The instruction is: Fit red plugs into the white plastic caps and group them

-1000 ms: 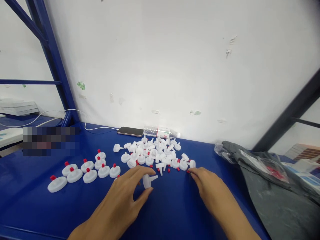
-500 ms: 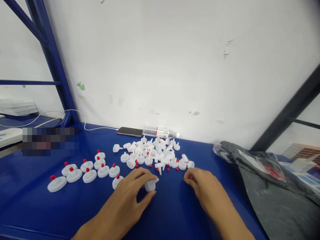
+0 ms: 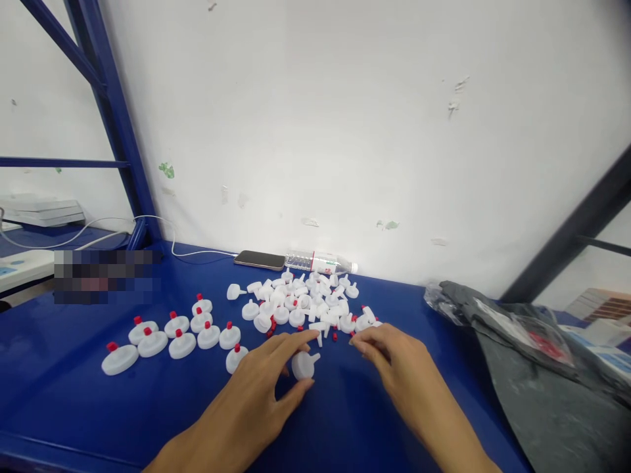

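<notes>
My left hand (image 3: pixel 266 387) has thumb and fingers curved around a white nozzle cap (image 3: pixel 303 365), whose spout points right. To its right, my right hand (image 3: pixel 394 361) has its fingertips pinched together beside a red tip at the near right edge of the pile; what they hold, if anything, is too small to make out. Behind both hands lies a pile of white nozzle caps (image 3: pixel 304 302) with small red tips (image 3: pixel 334 337) among them. Several white caps with red tips fitted (image 3: pixel 182 345) stand upright on the blue table at the left.
A phone (image 3: pixel 259 260) on a white cable and a clear plastic bottle (image 3: pixel 323 262) lie along the wall. Grey plastic bags (image 3: pixel 537 387) cover the table's right side. A blue metal frame (image 3: pixel 116 112) rises at the left.
My right hand has moved left, nearer the red tips. In my left hand, the cap now shows more of its round body, with my fingers spread wider around it.
</notes>
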### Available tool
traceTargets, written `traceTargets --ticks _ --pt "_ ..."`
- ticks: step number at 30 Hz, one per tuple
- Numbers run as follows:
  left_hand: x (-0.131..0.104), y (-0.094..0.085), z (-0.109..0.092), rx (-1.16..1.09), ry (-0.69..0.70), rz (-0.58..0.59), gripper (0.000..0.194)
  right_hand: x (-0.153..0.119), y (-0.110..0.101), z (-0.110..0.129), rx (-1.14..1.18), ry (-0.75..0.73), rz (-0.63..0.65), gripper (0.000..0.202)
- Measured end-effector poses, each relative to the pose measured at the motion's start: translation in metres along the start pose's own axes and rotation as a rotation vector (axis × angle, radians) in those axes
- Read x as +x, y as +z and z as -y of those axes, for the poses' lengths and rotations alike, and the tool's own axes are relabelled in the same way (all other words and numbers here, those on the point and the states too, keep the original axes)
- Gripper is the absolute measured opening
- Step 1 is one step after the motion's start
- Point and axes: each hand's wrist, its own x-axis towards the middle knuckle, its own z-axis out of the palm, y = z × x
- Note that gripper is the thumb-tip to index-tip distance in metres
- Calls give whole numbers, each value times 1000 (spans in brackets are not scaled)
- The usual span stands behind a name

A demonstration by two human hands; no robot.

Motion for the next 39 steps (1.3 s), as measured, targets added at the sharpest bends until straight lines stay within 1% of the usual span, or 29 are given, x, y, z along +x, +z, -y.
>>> traceTargets --ticks 3,4,6,10,12,15,18,21,24,26,28,30,32,34,36,37,39 --pt "0 0 0 -20 6 -6 59 -3 -3 25 296 25 11 17" --pt "0 1 0 -33 10 -12 60 -4 -2 32 367 32 10 15" --pt "-1 1 1 -65 25 -18 60 -5 1 44 430 29 22 12" --pt "-2 2 2 -81 69 -35 63 -6 11 53 426 -10 108 17" --pt "-1 2 1 -65 78 -46 62 -6 12 52 421 -14 106 17" --pt "-1 1 1 -56 76 -39 59 -6 12 51 410 -15 105 16" --pt "-2 0 -1 -65 86 -22 61 -6 12 54 425 -17 117 18" --pt "-3 0 -3 -63 111 38 65 -7 15 58 444 -8 191 17" --pt "-4 3 -3 -46 119 122 73 -9 20 61 358 -4 274 17" --pt "-3 5 0 -39 88 163 73 -9 22 60 290 -1 295 18" --pt "-3 6 4 -28 28 190 71 -9 22 58 252 18 297 19" --pt "-3 3 10 9 -36 206 74 -8 19 52 225 56 262 15" --pt "-5 -3 17 79 -58 189 78 -6 14 44 186 88 181 9" --pt "-9 -13 27 167 -25 139 77 -5 7 33 104 101 63 15" --pt "-14 -24 43 252 35 87 73 -3 1 20 -28 117 -74 24" --pt "-17 -29 52 294 49 81 75 -3 -1 14 -101 125 -137 27" --pt "-21 -38 72 383 40 118 76 -2 -2 0 -234 120 -218 32"
